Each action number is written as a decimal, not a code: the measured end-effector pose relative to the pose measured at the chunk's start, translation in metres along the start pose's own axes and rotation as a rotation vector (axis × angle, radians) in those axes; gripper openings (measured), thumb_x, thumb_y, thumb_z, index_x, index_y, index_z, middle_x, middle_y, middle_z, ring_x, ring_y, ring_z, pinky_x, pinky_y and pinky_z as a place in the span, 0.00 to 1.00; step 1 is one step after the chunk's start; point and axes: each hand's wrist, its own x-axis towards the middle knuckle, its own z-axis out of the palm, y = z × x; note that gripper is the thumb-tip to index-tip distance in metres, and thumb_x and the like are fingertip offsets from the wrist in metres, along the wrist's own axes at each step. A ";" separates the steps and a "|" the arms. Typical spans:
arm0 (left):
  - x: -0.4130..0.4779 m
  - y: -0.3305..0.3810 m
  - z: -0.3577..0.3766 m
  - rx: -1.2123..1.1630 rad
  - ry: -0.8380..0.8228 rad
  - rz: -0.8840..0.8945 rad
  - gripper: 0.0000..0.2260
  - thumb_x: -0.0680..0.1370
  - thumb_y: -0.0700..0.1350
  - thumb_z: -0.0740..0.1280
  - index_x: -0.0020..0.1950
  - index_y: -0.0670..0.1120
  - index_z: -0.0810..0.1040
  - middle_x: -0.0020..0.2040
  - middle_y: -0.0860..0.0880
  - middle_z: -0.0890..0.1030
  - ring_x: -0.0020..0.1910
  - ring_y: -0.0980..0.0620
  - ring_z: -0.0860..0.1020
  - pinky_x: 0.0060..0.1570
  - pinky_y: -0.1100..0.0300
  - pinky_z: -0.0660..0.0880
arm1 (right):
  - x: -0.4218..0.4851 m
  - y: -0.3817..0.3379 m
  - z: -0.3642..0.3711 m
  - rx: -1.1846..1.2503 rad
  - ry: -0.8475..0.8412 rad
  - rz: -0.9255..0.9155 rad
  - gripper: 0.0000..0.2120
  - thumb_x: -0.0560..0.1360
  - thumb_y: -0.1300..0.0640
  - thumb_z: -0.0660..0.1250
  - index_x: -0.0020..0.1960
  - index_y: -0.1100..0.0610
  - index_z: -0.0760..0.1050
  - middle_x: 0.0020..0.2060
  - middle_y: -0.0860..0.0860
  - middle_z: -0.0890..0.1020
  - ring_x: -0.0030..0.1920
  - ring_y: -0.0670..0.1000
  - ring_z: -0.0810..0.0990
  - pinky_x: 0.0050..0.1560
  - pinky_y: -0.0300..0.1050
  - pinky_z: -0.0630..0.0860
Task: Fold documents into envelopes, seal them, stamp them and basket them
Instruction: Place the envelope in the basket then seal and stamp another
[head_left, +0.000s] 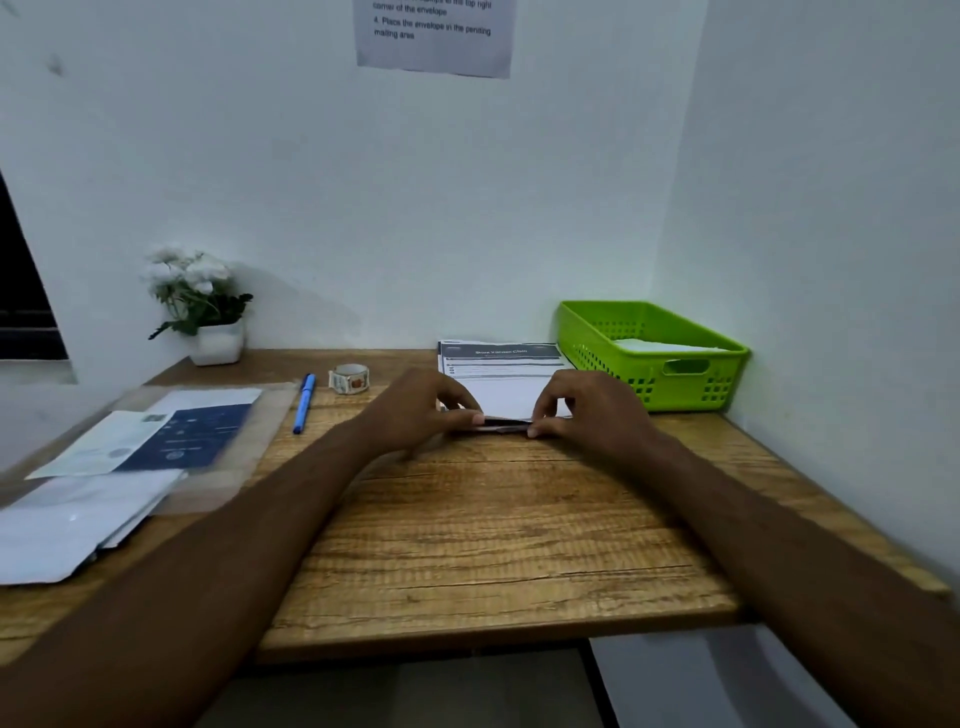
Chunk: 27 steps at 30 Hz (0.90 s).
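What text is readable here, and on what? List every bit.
Wall notice: "corner of the envelope"
Wall notice: "4. Place the envelope in the pending mailing area"
Its top line: cut off.
Document heading: blurred.
Blue leaflet: too blurred.
Stamp roll: too small.

Wall notice (434, 36) top off-frame; document (501, 387) near corners under left hand (423, 410), right hand (592, 413).

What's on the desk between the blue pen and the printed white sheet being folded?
Head view: a small roll of stamps stands beside the blue pen; nearer the printed white sheet, the left hand pinches its edge.
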 end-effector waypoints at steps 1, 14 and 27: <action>-0.001 0.001 0.000 0.014 0.014 0.021 0.06 0.75 0.45 0.72 0.48 0.44 0.86 0.43 0.51 0.85 0.43 0.59 0.79 0.40 0.74 0.70 | -0.001 0.000 -0.001 0.041 0.016 0.009 0.09 0.66 0.42 0.75 0.39 0.45 0.81 0.36 0.39 0.79 0.39 0.38 0.74 0.35 0.35 0.63; -0.035 0.034 -0.020 0.239 0.198 0.094 0.08 0.77 0.42 0.68 0.53 0.49 0.84 0.47 0.52 0.86 0.45 0.54 0.81 0.45 0.59 0.74 | -0.036 -0.005 -0.041 0.000 0.125 0.094 0.05 0.71 0.52 0.74 0.45 0.43 0.84 0.37 0.39 0.84 0.41 0.37 0.80 0.39 0.39 0.74; -0.164 0.053 -0.048 0.260 0.076 0.047 0.19 0.72 0.63 0.56 0.56 0.62 0.81 0.48 0.55 0.85 0.51 0.51 0.79 0.44 0.58 0.76 | -0.115 -0.050 -0.068 -0.006 -0.001 -0.261 0.07 0.69 0.53 0.75 0.46 0.44 0.83 0.40 0.37 0.82 0.39 0.38 0.79 0.38 0.47 0.77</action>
